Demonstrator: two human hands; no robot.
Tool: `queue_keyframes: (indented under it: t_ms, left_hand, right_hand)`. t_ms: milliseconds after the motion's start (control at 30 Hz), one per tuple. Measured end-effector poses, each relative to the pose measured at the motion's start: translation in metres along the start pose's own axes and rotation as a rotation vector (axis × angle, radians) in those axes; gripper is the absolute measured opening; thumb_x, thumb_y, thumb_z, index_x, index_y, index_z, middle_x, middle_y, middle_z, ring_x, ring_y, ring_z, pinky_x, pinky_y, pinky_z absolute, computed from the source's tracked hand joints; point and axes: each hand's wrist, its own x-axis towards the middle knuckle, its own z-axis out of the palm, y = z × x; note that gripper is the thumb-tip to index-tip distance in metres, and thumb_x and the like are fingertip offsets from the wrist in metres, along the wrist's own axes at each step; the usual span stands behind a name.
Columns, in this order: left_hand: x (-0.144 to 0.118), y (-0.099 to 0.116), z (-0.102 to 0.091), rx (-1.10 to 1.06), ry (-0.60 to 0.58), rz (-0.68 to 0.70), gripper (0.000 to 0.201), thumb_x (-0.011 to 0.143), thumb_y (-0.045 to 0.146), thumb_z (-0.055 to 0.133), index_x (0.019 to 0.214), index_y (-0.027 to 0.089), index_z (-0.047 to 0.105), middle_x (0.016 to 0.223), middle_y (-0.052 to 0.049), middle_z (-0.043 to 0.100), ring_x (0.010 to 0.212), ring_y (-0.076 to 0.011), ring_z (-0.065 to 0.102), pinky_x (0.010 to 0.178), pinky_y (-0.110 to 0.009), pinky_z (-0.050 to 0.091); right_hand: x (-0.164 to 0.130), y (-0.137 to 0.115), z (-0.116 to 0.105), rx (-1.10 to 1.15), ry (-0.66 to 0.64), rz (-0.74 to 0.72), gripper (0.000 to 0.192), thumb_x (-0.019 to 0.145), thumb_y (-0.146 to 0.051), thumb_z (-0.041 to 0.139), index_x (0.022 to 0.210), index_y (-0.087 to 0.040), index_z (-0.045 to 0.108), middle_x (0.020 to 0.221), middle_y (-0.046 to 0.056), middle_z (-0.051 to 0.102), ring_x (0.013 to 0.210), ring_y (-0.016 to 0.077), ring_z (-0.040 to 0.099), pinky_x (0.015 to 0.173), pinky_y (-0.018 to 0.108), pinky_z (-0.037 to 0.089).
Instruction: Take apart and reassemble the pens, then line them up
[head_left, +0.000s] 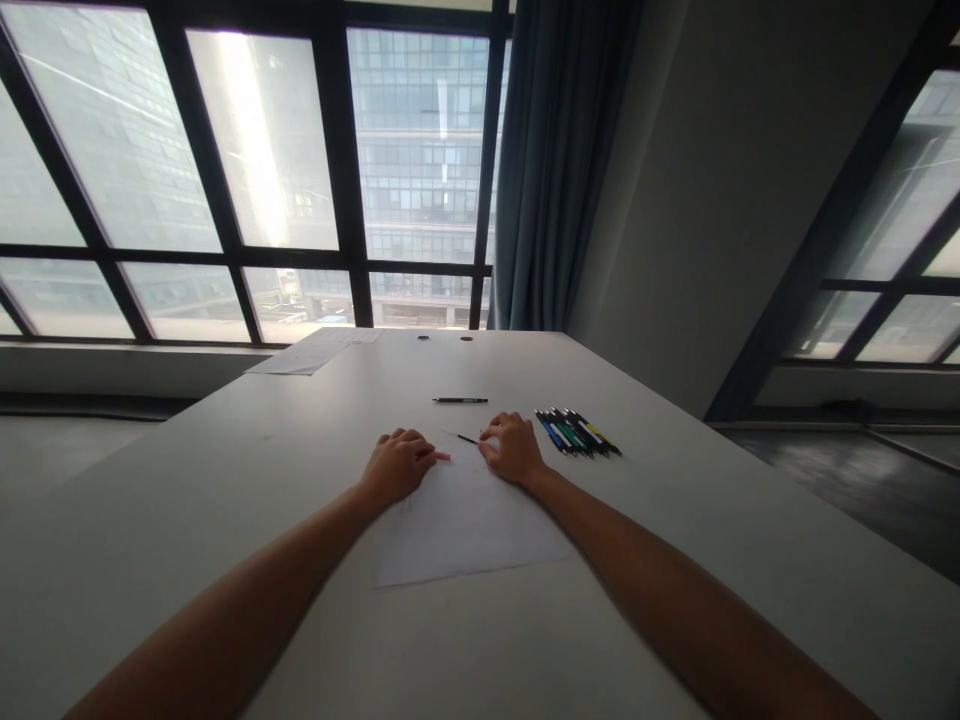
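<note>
A white sheet of paper (469,530) with faint marks lies on the table under my hands. My left hand (397,466) rests at its left edge, fingers curled together. A small pink piece (442,456) sticks out past those fingertips; its kind is unclear. My right hand (513,446) is closed at the upper right of the sheet. From its fingers a thin dark stick (467,438), like a pen refill, points left and ends in a pale, narrow tip. Beyond both hands lies a black pen (460,400), crosswise.
Right of my right hand, several pens (577,433) lie side by side, with blue, green and yellow parts. More paper sheets (300,355) lie at the far left table edge. The white table (247,470) reaches toward the windows and a blue curtain (544,180).
</note>
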Motion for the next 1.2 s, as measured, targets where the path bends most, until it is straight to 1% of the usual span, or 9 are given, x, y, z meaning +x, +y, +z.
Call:
queue_keyframes:
  t_ms: [133,233,333,400,467,567,733,967,1200]
  left_hand:
    - [0.002,0.002,0.000,-0.006,-0.020,-0.029,0.027,0.089,0.047,0.053,0.086,0.026,0.070,0.098,-0.003,0.068,0.098,-0.0225,0.057,0.087,-0.039,0.041]
    - [0.002,0.004,-0.002,0.010,-0.010,-0.023,0.023,0.091,0.041,0.052,0.086,0.024,0.068,0.099,-0.004,0.067,0.097,-0.0221,0.057,0.087,-0.038,0.040]
    - [0.000,0.005,-0.004,0.036,0.035,-0.059,0.020,0.093,0.033,0.047,0.091,0.022,0.064,0.097,-0.005,0.068,0.094,-0.0227,0.058,0.085,-0.038,0.040]
    - [-0.001,0.007,-0.005,0.038,0.080,-0.118,0.022,0.095,0.032,0.043,0.093,0.020,0.061,0.093,-0.006,0.068,0.090,-0.0228,0.060,0.083,-0.038,0.041]
    - [-0.002,0.008,-0.006,0.031,0.123,-0.169,0.023,0.096,0.033,0.040,0.095,0.020,0.059,0.090,-0.006,0.069,0.086,-0.0225,0.061,0.082,-0.038,0.041]
    - [-0.002,0.010,-0.008,0.024,0.160,-0.203,0.021,0.096,0.031,0.040,0.095,0.020,0.058,0.090,-0.006,0.069,0.085,-0.0221,0.062,0.081,-0.038,0.041]
    - [-0.002,0.011,-0.009,0.014,0.174,-0.234,0.020,0.096,0.029,0.039,0.095,0.020,0.057,0.089,-0.006,0.069,0.084,-0.0221,0.063,0.082,-0.038,0.042]
    - [-0.003,0.010,-0.007,0.018,0.169,-0.190,0.021,0.096,0.032,0.040,0.093,0.020,0.057,0.090,-0.006,0.069,0.084,-0.0217,0.062,0.080,-0.037,0.041]
    - [-0.003,0.005,-0.004,0.059,0.159,-0.114,0.020,0.096,0.032,0.040,0.092,0.021,0.056,0.089,-0.005,0.069,0.083,-0.0207,0.062,0.079,-0.035,0.041]
  right_hand:
    - [0.001,0.000,0.000,-0.005,-0.059,0.039,0.008,0.078,-0.023,0.067,0.076,-0.021,0.073,0.093,0.008,0.064,0.093,0.0230,0.052,0.078,0.035,0.034]
    - [0.002,0.000,-0.002,0.003,-0.079,0.048,0.007,0.079,-0.021,0.066,0.074,-0.020,0.071,0.092,0.007,0.064,0.092,0.0225,0.053,0.077,0.034,0.034]
    - [0.002,-0.001,-0.005,0.018,0.015,0.031,0.009,0.083,-0.016,0.059,0.078,-0.017,0.066,0.089,0.007,0.063,0.089,0.0214,0.053,0.076,0.033,0.033]
    - [0.001,-0.001,-0.008,0.038,0.114,-0.006,0.010,0.086,-0.015,0.053,0.082,-0.016,0.061,0.088,0.007,0.062,0.087,0.0207,0.053,0.077,0.033,0.033]
    - [0.001,-0.001,-0.010,0.053,0.171,-0.066,0.011,0.088,-0.015,0.049,0.083,-0.017,0.058,0.087,0.006,0.061,0.086,0.0204,0.053,0.077,0.033,0.032]
    - [0.000,-0.001,-0.011,0.069,0.182,-0.118,0.013,0.089,-0.015,0.046,0.081,-0.018,0.055,0.086,0.006,0.061,0.085,0.0205,0.052,0.077,0.033,0.031]
    - [-0.001,0.001,-0.009,0.078,0.179,-0.102,0.013,0.088,-0.015,0.045,0.081,-0.019,0.055,0.085,0.006,0.061,0.083,0.0206,0.051,0.077,0.034,0.031]
    - [-0.001,0.000,-0.013,0.026,0.146,-0.147,0.013,0.088,-0.013,0.048,0.081,-0.018,0.058,0.086,0.006,0.061,0.083,0.0202,0.051,0.076,0.034,0.031]
    - [0.003,0.000,-0.026,-0.076,0.093,-0.298,0.021,0.090,-0.011,0.044,0.085,-0.018,0.063,0.090,0.008,0.061,0.088,0.0225,0.049,0.082,0.037,0.029]
